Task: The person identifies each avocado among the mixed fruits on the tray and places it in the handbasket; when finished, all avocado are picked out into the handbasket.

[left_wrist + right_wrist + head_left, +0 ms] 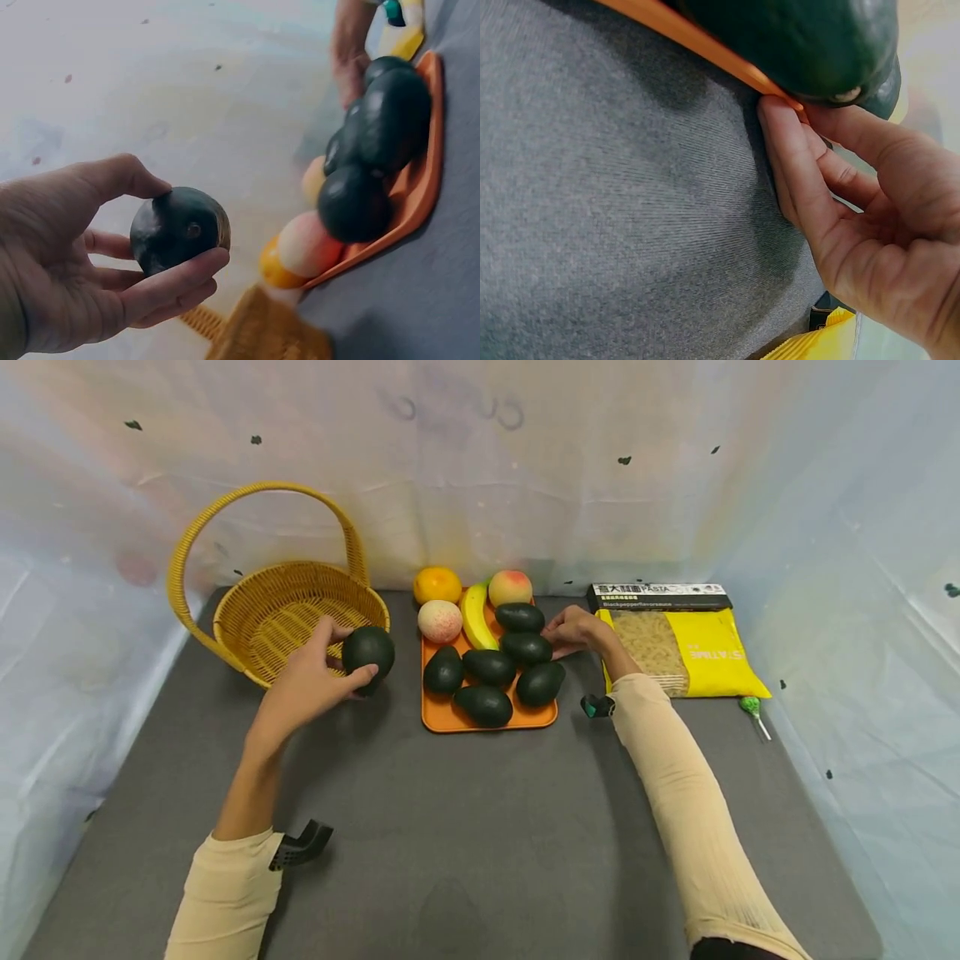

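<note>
Raised between the basket and the tray, my left hand [300, 689] holds a dark green avocado [368, 652] with thumb and fingers. The left wrist view shows its round stem end [193, 229] toward the camera. At the right side of the orange tray [442, 723], my right hand [576, 631] pinches the tray's rim [757, 79], with the thumb close under an avocado [817, 52]. On the tray lie several more avocados [483, 705], a banana [477, 618] and a red-yellow peach [510, 587]. A pinkish peach [439, 622] and an orange [437, 586] sit at its back left.
A yellow woven basket [285, 610] with a tall handle stands at the back left, nothing visible inside. To the right lie a yellow pasta bag [701, 652], a black pasta box [660, 597] and a green lollipop [750, 705]. Plastic sheeting hangs around the grey table [480, 827].
</note>
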Demonstrator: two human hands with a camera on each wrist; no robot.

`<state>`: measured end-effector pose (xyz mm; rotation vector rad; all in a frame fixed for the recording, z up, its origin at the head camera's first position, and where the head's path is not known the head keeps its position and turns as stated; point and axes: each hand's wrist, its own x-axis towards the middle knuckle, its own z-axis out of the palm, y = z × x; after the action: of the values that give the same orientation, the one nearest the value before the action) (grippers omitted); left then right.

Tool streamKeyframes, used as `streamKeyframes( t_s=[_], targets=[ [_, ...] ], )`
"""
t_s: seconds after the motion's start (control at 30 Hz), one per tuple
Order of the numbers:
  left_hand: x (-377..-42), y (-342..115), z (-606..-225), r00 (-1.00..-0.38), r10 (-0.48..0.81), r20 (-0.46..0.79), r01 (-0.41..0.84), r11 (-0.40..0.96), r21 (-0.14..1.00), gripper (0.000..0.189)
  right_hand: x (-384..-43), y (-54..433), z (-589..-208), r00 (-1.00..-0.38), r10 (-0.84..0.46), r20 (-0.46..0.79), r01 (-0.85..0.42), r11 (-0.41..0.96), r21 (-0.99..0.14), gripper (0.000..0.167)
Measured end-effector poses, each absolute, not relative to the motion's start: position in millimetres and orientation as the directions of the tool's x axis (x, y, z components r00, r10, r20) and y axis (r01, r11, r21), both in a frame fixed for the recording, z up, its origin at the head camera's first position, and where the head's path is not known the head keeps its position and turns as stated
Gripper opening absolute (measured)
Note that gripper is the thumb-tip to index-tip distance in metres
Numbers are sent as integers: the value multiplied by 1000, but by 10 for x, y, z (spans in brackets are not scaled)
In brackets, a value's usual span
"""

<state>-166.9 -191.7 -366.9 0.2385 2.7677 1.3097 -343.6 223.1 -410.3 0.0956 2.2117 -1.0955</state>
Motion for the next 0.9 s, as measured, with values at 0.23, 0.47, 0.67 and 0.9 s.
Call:
streamKeyframes(
  t_s=[0.23,0.47,0.67,0.9],
  targets=[
    [-1744,-2118,-3601,-994,69,86,109,716,690,70,-3443,2273,-4103,-778,-222,-587,341,636,-692,34],
    [-1922,-2356,-3547,-984,-36,174,86,759,645,80,-3414,2251,-4086,-774,-216,-595,349,639,-686,34],
    [-2120,-2551,-3607,-960,-112,256,48,838,544,75,-3430,2248,-4076,-774,-201,-600,359,642,-678,34],
    [-2302,-2679,-3853,-948,-79,310,85,872,483,74,-3502,2280,-4198,-784,-195,-590,357,635,-685,34]
  ],
)
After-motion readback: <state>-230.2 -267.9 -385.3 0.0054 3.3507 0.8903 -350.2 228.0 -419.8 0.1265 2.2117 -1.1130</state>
